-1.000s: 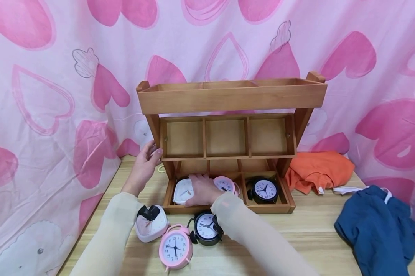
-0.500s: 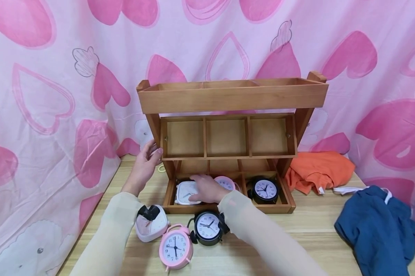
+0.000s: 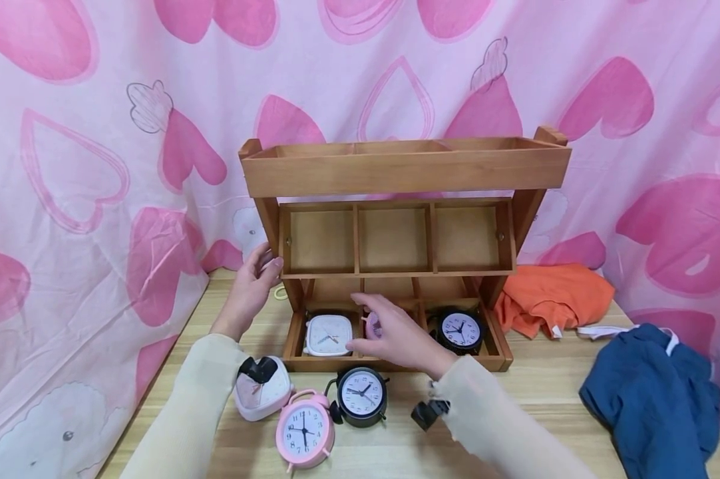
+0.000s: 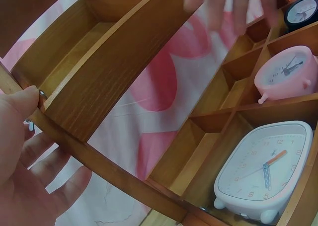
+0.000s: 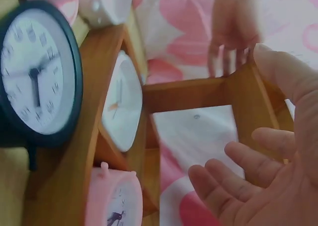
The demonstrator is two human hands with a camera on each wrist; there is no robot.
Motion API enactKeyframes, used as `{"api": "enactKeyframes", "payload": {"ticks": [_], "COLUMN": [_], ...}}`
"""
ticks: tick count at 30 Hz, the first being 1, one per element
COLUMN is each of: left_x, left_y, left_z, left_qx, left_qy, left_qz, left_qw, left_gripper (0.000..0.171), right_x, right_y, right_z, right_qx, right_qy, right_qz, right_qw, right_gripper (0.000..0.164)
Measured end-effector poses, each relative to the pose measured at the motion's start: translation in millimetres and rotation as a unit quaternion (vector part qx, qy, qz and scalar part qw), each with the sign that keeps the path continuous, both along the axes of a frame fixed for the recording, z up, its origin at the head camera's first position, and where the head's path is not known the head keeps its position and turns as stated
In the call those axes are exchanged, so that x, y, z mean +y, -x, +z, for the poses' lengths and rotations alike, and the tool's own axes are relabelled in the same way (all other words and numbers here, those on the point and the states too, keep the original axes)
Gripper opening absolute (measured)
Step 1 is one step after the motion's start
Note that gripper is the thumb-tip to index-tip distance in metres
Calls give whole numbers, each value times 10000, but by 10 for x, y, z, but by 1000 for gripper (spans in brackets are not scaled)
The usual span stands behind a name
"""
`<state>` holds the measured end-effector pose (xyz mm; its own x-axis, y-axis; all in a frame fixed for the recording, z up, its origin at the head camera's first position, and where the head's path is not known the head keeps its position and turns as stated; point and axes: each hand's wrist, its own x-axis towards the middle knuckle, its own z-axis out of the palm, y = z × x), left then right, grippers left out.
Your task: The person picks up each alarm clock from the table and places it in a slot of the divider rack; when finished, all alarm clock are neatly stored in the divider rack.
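Note:
A three-tier wooden shelf (image 3: 404,169) stands on the table. My left hand (image 3: 246,296) holds its left side post, thumb in front and fingers behind. Relaxed and holding nothing, my right hand (image 3: 398,336) hovers over the bottom tier. Below-left of it, a white square alarm clock (image 3: 328,334) sits face up in the left compartment. The pink alarm clock (image 4: 288,72) in the middle compartment is mostly hidden by my right hand in the head view. A black round alarm clock (image 3: 459,330) occupies the right compartment.
In front of the shelf lie another white clock (image 3: 264,396), a pink twin-bell clock (image 3: 304,432) and a black clock (image 3: 362,396). Orange cloth (image 3: 554,296) and blue cloth (image 3: 653,399) lie on the right. A pink heart-patterned curtain (image 3: 360,66) hangs behind.
My right hand has let go of the white square clock, now in the left compartment, and moved right and up from it. My left hand stays at the post.

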<state>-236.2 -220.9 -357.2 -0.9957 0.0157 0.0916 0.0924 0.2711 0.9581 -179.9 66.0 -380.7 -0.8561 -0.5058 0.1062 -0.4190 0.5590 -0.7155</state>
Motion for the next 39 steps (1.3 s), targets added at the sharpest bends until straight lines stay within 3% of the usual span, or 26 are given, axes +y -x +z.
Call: {"api": "enactKeyframes", "payload": {"ticks": [3, 9, 16, 22, 29, 39], "left_x": [-1, -4, 0, 6, 12, 8], "left_y": [1, 8, 7, -4, -6, -16], "left_z": [-6, -17, -11, -9, -9, 1], "left_qx": [9, -11, 17, 9, 36, 10], "left_qy": [27, 88, 105, 116, 27, 56], "left_qz": [-9, -1, -20, -6, 2, 31], "left_qw": [10000, 10000, 9999, 9999, 10000, 10000], "left_gripper": [67, 68, 68, 68, 67, 67], "right_x": [89, 247, 309, 225, 59, -23], "right_y": [-172, -465, -675, -728, -715, -686], "right_z": [-52, -303, -656, -878, -1028, -1083], "right_qx": [24, -448, -648, -439, -401, -299], "right_qy": [195, 801, 965, 303, -208, -233], "right_qz": [-189, -282, -462, -627, -650, -902], "right_qw": [9996, 9954, 9921, 9966, 9969, 9952], "right_gripper": [81, 81, 80, 84, 94, 94]}}
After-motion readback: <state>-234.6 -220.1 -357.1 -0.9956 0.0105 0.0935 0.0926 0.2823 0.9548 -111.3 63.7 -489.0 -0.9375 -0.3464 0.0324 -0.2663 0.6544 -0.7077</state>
